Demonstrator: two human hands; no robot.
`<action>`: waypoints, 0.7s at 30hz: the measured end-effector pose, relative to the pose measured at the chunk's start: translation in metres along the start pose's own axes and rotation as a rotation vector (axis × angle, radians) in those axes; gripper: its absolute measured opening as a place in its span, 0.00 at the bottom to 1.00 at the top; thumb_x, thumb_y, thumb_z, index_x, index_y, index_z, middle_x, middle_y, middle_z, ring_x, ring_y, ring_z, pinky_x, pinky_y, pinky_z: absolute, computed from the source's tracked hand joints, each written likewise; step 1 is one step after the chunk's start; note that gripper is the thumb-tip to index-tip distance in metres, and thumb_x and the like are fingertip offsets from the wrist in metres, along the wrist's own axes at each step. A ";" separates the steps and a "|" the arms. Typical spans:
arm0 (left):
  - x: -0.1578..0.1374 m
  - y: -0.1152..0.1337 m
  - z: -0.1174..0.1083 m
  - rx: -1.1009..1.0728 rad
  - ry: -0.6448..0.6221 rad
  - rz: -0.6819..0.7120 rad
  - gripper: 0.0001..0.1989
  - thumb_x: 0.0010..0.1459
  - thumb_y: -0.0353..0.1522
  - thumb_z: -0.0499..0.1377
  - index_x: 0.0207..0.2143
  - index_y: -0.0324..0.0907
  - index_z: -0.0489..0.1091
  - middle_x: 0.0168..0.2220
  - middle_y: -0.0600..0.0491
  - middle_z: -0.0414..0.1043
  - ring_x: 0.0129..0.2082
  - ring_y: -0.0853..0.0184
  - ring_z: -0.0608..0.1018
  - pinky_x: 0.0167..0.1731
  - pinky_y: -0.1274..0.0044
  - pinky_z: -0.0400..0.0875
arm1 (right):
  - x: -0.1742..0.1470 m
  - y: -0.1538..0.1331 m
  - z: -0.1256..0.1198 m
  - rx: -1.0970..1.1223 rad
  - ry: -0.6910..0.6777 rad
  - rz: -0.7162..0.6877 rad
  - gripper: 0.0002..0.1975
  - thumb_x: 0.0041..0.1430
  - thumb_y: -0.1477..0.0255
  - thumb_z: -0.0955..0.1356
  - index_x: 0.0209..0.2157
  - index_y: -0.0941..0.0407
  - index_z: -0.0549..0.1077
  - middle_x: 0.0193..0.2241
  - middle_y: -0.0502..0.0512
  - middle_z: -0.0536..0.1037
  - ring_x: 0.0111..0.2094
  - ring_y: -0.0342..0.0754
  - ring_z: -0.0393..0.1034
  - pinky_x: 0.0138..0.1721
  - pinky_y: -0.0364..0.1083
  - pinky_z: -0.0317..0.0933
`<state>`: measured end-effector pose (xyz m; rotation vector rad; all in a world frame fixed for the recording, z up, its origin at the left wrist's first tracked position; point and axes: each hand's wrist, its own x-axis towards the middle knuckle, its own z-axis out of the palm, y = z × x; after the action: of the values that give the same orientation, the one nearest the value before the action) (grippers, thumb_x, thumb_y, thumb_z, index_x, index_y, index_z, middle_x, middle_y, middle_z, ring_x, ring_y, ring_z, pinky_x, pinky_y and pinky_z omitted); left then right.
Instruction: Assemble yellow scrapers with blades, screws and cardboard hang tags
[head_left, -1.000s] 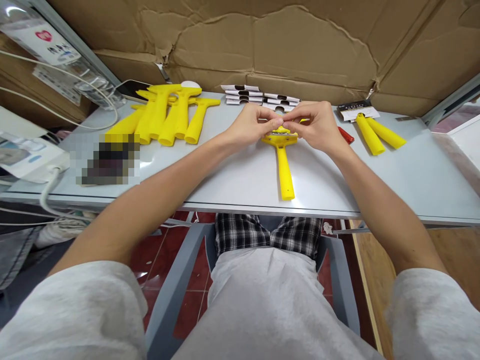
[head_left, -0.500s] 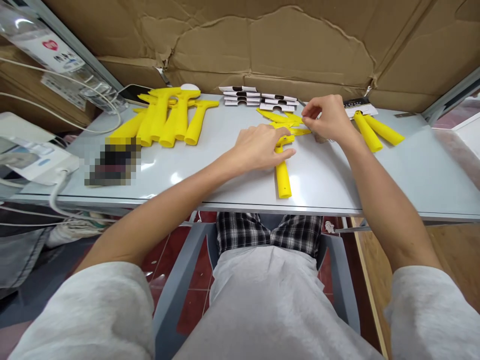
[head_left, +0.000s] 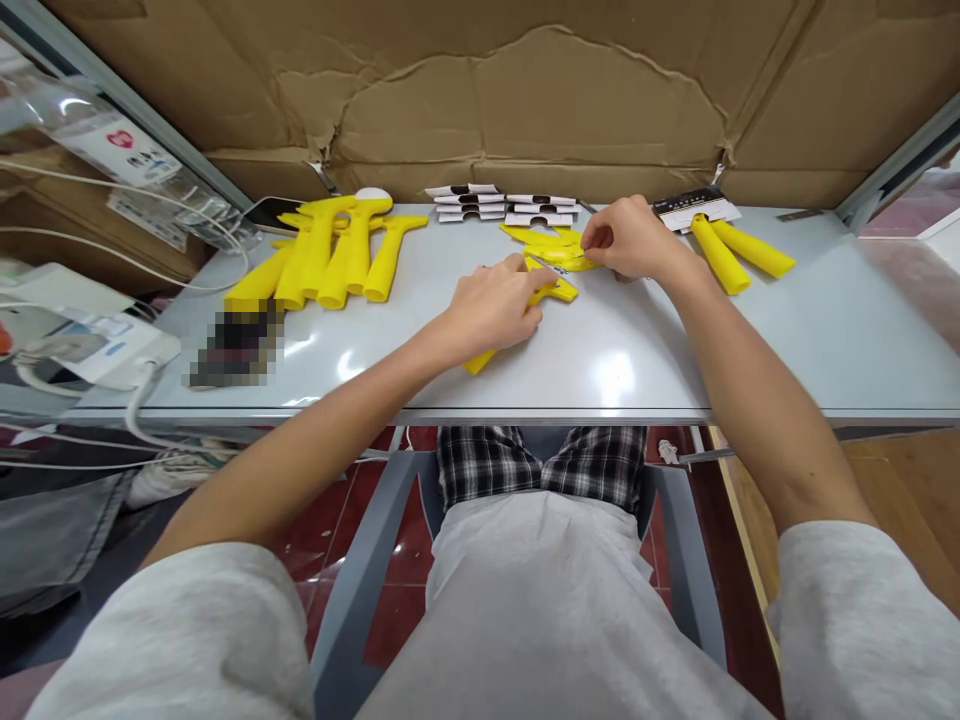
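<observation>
My left hand (head_left: 495, 305) is closed around a yellow plastic scraper handle (head_left: 556, 290); its wide head points right and its grip end shows below my palm. A thin silvery strip (head_left: 553, 266) shows along the head's upper edge. My right hand (head_left: 634, 242) is pinched just to the right of it; what the fingertips hold is too small to make out. Flat yellow pieces (head_left: 536, 237) lie behind the head, partly covered by my right fingers. Past them stand two short stacks of white packets with black notches (head_left: 469, 205).
Several yellow handles (head_left: 382, 262) are heaped at the left, beside a blurred dark object (head_left: 236, 345). Two yellow tubes (head_left: 720, 255) lie at the right by a black-and-white card (head_left: 694, 208). A cardboard wall (head_left: 525, 110) closes the back; a bottle (head_left: 124, 140) and cables stand left.
My left hand has closed on the yellow handle, which has turned so its grip end swings left beneath my palm. My right hand stays pinched near the yellow pieces. The camera view has shifted slightly.
</observation>
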<state>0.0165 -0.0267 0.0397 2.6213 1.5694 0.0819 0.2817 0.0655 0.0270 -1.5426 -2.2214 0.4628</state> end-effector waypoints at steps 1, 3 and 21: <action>-0.002 0.004 0.000 0.021 -0.007 -0.009 0.35 0.75 0.34 0.56 0.81 0.52 0.76 0.70 0.34 0.79 0.61 0.32 0.86 0.53 0.48 0.83 | 0.000 -0.001 0.000 0.000 0.001 -0.002 0.15 0.65 0.64 0.76 0.47 0.59 0.89 0.42 0.62 0.86 0.51 0.55 0.83 0.67 0.56 0.80; -0.005 0.010 0.001 0.049 -0.017 -0.017 0.35 0.77 0.33 0.54 0.82 0.52 0.75 0.71 0.32 0.78 0.62 0.30 0.86 0.51 0.48 0.83 | 0.000 -0.002 0.001 -0.009 -0.001 -0.007 0.18 0.65 0.62 0.76 0.48 0.60 0.89 0.42 0.62 0.86 0.49 0.55 0.83 0.65 0.57 0.81; -0.003 -0.025 0.011 -0.244 0.117 0.113 0.27 0.78 0.38 0.60 0.73 0.55 0.85 0.62 0.43 0.90 0.57 0.46 0.89 0.63 0.54 0.83 | -0.002 -0.005 -0.002 -0.025 0.001 0.009 0.17 0.64 0.64 0.75 0.49 0.59 0.90 0.43 0.62 0.87 0.47 0.52 0.82 0.65 0.55 0.80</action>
<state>-0.0056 -0.0185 0.0261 2.5489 1.3435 0.4133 0.2795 0.0626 0.0307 -1.5656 -2.2288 0.4386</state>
